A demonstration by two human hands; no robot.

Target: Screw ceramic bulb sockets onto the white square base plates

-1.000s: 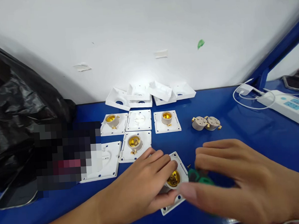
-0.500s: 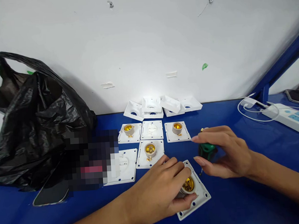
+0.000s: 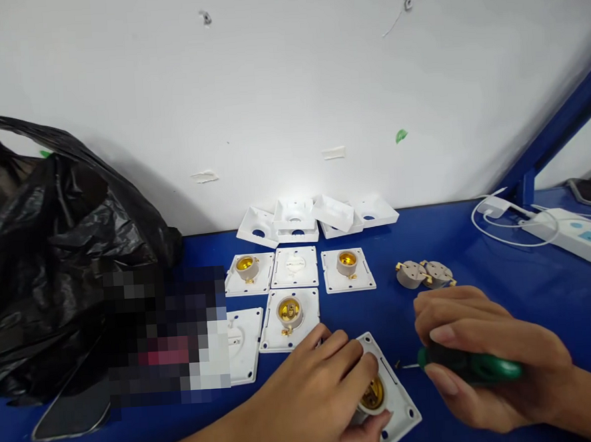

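Observation:
My left hand is closed round a lamp socket with a brass-coloured inside, holding it against a white square plate. Part of the socket and plate is hidden under my fingers. To the right, my right hand grips a screwdriver with a green and black handle. Its thin shaft points left toward the plate, and a small dark screw sits at its tip, apart from the plate. Beyond my right hand lie two loose ceramic sockets with brass terminals.
Several white plates, some carrying sockets, lie on the blue table. White box covers are stacked by the wall. A black plastic bag and a phone are at left, a power strip at right.
My right hand has moved right and nearer, and the screwdriver has swung from upright to nearly level. The loose sockets have come into sight. My left hand stays on the socket.

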